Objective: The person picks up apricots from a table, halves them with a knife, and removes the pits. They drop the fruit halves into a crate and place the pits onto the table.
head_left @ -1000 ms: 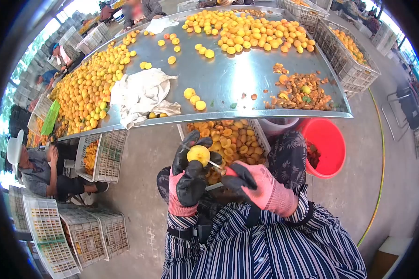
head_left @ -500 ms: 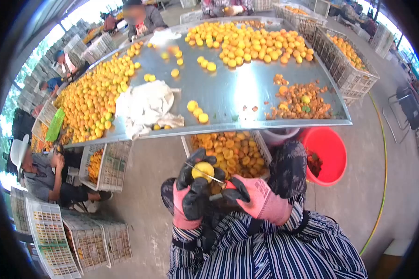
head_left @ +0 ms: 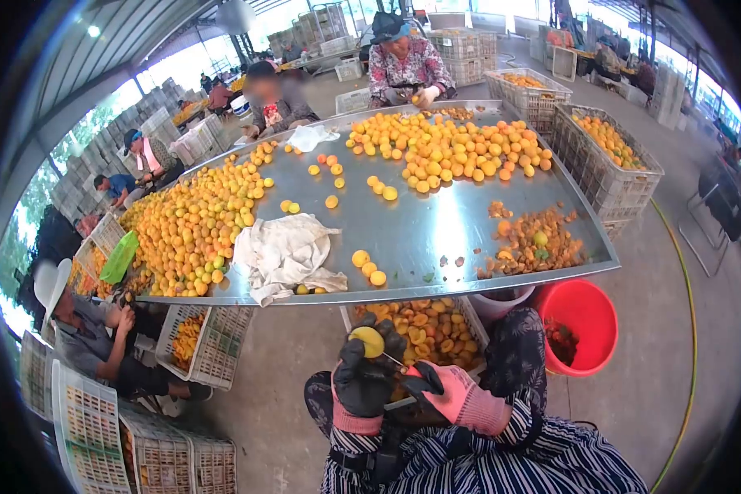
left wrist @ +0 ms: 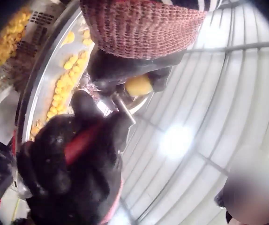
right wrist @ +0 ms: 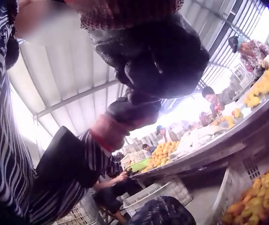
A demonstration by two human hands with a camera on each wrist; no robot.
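The gloved left hand (head_left: 364, 375) holds a yellow fruit (head_left: 368, 342) between thumb and fingers, above a crate of halved fruit (head_left: 436, 325). Curled round the red handle (left wrist: 80, 144) of a thin metal tool (left wrist: 125, 108), the gloved right hand (head_left: 451, 390) is close to the right of the left hand. In the head view the tool's shaft reaches to the fruit's lower right side; whether its tip is inside cannot be told. The right wrist view shows the dark back of the right glove (right wrist: 158, 58), with the fruit hidden.
A metal table (head_left: 321, 185) ahead bears whole fruit, a white cloth (head_left: 284, 251) and a heap of scraps (head_left: 535, 243). At the right stand a red tub (head_left: 594, 329) and fruit crates (head_left: 605, 177). Seated people and more crates (head_left: 99, 424) are at the left.
The head view has tilted up, so the table and hands appear lower and more people show at the back. The left hand has turned with the fruit, and the shaft no longer shows across its front.
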